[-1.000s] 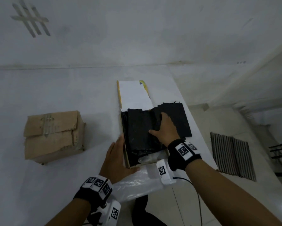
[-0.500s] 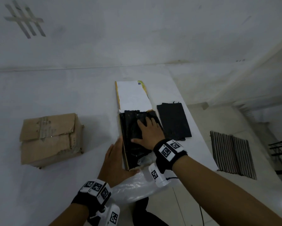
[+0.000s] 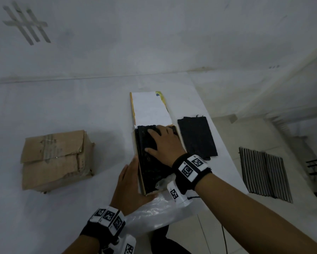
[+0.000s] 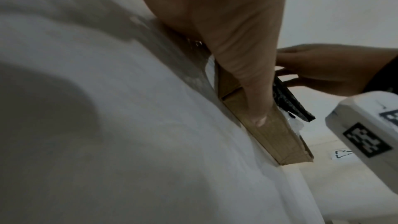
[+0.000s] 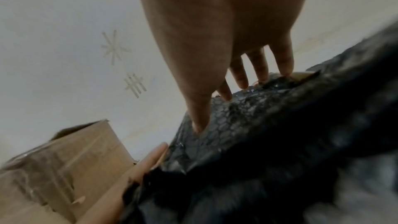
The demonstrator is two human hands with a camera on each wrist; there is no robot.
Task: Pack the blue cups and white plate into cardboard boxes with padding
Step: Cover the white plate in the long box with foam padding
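Inside flat box, black bubbly padding

we read no text anywhere; only square code markers on the wrist bands, nothing we can decode.

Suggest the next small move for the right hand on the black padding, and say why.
Probably push the black bubble padding down flat: the right hand presses its far end, the near end still sticks above the flat cardboard box, which the left hand steadies.
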